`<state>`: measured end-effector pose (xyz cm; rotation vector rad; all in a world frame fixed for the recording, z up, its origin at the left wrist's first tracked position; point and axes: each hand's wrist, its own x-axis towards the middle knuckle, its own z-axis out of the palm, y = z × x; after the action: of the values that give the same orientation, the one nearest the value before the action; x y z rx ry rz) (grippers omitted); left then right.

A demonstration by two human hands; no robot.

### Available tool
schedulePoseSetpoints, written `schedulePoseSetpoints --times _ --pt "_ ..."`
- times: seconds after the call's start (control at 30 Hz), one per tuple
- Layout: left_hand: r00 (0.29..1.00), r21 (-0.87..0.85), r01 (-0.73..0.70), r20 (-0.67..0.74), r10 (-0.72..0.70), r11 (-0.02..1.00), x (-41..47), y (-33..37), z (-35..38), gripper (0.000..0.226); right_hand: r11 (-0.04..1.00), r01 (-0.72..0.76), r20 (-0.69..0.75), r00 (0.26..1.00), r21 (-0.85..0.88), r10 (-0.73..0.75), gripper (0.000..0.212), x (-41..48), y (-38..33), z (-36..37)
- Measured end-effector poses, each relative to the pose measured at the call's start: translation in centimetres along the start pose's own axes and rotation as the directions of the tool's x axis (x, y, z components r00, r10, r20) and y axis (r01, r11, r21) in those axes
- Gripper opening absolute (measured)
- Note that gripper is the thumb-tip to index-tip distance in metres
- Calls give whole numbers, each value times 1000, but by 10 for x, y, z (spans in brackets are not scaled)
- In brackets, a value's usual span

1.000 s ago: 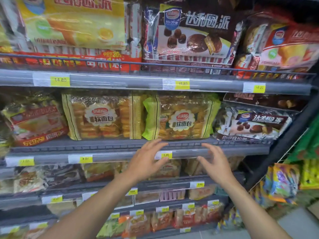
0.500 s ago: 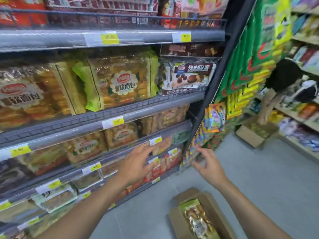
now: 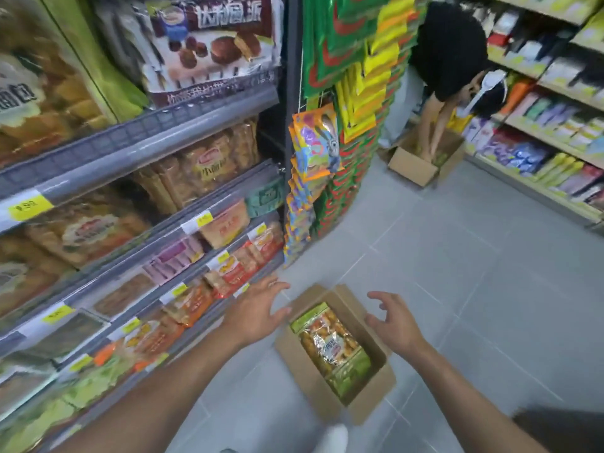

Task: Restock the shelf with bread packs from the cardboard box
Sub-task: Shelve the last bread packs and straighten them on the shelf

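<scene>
An open cardboard box (image 3: 366, 403) sits on the grey floor in front of the shelf (image 3: 157, 142). A green-edged bread pack (image 3: 330, 348) lies inside it, label up. My left hand (image 3: 258, 312) hovers above the box's left side, fingers spread and empty. My right hand (image 3: 392, 322) hovers over the box's right edge, fingers spread and empty. Neither hand touches the pack. Matching green bread packs (image 3: 58, 93) stand on the shelf at upper left.
Lower shelves hold several snack packs (image 3: 228, 273) behind price rails. Hanging snack bags (image 3: 317, 142) cover the shelf end. Another person (image 3: 451, 60) bends over a second cardboard box (image 3: 411, 168) by the far shelving (image 3: 539, 142). My white shoe (image 3: 330, 439) is near the box.
The view swung down and right from the shelf to the floor. Both hands dropped from shelf height to just above the open box, still empty.
</scene>
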<state>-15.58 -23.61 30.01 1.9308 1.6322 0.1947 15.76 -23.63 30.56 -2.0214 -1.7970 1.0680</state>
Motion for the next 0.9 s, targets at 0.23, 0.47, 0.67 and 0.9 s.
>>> schedulePoseSetpoints --times 0.23,0.47,0.67,0.9 --pt "985 -13 81 157 -78 997 69 -1 84 70 957 -274 106 959 97 264 54 52 101 14" --pt "927 -51 173 347 -145 984 137 -29 195 51 865 -490 182 865 107 467 37 98 196 90" --pt "862 -25 162 490 -130 986 189 -83 297 45 725 -653 208 757 220 620 32 125 280 195" --pt "859 -7 156 494 -132 988 270 -147 416 41 518 -786 284 610 337 740 23 169 365 314"
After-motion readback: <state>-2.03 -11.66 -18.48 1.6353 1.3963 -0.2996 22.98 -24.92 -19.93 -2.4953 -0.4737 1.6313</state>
